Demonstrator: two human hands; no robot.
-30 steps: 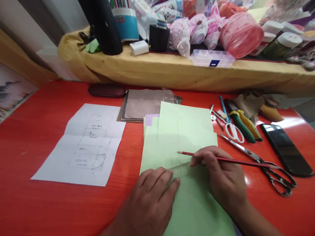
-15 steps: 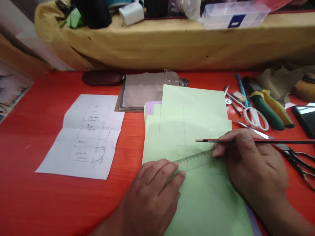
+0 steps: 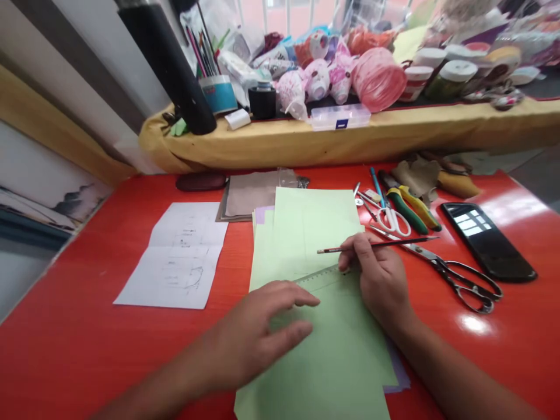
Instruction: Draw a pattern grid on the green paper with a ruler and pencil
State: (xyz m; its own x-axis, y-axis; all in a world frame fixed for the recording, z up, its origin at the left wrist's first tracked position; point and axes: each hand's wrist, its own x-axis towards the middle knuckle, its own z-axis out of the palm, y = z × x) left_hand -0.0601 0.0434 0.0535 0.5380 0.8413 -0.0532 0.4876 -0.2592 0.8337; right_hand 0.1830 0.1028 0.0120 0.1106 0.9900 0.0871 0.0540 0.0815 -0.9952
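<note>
Light green paper sheets (image 3: 324,344) lie stacked in front of me, with faint pencil lines on the upper part. A clear ruler (image 3: 318,276) rests slanted across them. My right hand (image 3: 380,274) is closed around a dark pencil (image 3: 411,240), which lies nearly level across the fingers; its fingertips touch the ruler's right end. Over the ruler's left end is my left hand (image 3: 266,326), thumb and forefinger apart and nothing between them. To the left lies a creased white sheet (image 3: 153,274) with a hand-drawn, labelled outline.
On the right lie large scissors (image 3: 437,259), white-handled scissors (image 3: 392,221), green-and-yellow pliers (image 3: 409,207) and a black phone (image 3: 487,239). Brown leather pieces (image 3: 251,192) and a dark case (image 3: 200,181) sit behind the papers. A cloth-covered ledge (image 3: 280,143) holds jars, a tall black bottle (image 3: 166,67) and a plastic box (image 3: 340,117).
My left hand has loosened from the ruler, its thumb and forefinger now spread apart. My right hand still holds the pencil. The view has tilted up, showing more of the ledge.
</note>
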